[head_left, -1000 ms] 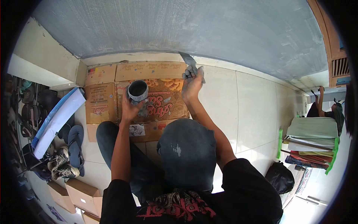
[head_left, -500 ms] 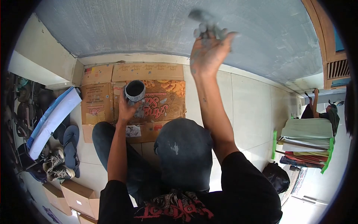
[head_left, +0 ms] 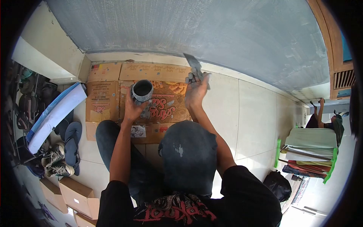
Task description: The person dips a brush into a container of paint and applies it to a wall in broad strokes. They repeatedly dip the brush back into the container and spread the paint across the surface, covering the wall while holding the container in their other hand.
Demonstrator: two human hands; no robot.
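My left hand (head_left: 134,109) is wrapped round a paste-smeared cup (head_left: 143,90), its dark opening facing up, over the flattened cardboard. In my right hand (head_left: 197,90), fingers coated in grey, is a putty knife (head_left: 193,60) whose flat blade points up toward the wall's foot. The grey-coated wall (head_left: 196,28) rises beyond both hands, streaked with paler marks. Under the cup lies the printed cardboard (head_left: 99,96), spotted with grey drips. My right hand is at the cardboard's right side, a short way from the cup.
Sandals (head_left: 72,142), sneakers (head_left: 56,159) and a rolled white-and-blue sheet (head_left: 56,119) lie at left. Cardboard boxes (head_left: 77,195) stand lower left. On the right are a cloth rack (head_left: 310,147), a black bag (head_left: 278,185) and another person (head_left: 321,117) with a raised arm.
My right hand has come down from the wall with the putty knife, toward the cardboard and nearer the cup. My left hand still holds the cup in about the same place.
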